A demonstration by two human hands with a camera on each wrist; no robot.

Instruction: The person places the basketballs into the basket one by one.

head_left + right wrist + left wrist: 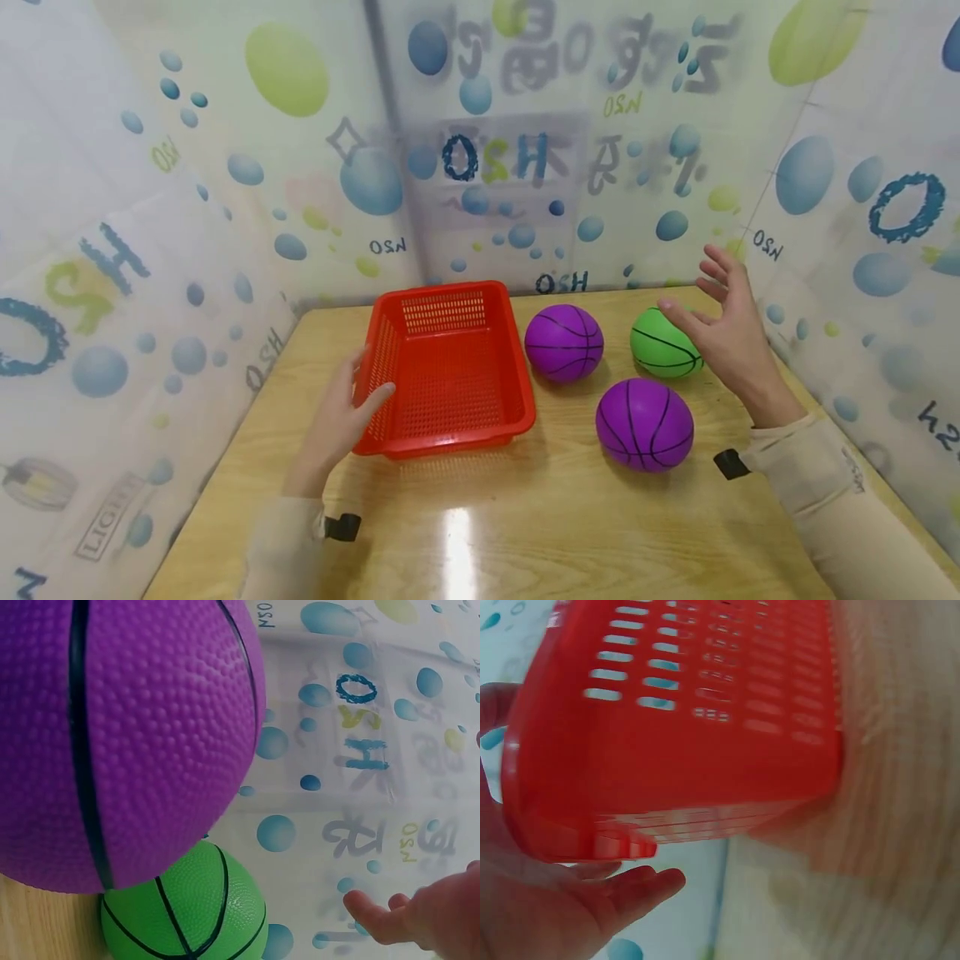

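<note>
A red plastic basket (pixel 522 375) with slotted walls stands on the wooden table. My left hand (pixel 337 429) is at its left side, thumb over the rim and the other fingers outside; in the left wrist view those fingers (pixel 641 894) look straight and spread beside the basket wall (pixel 705 757). To the right, my right hand (pixel 731 337) is raised with spread fingers and holds nothing. It partly covers a green ball (pixel 660 346) in the head view. Nearer me lies a purple ball (pixel 645 425), which fills much of the right wrist view.
Another purple ball (pixel 564 343) sits just right of the basket. Printed curtains (pixel 517 183) with blue and green dots enclose the table (pixel 540 533) at the back and on both sides. Each wrist carries a small black device (pixel 342 527).
</note>
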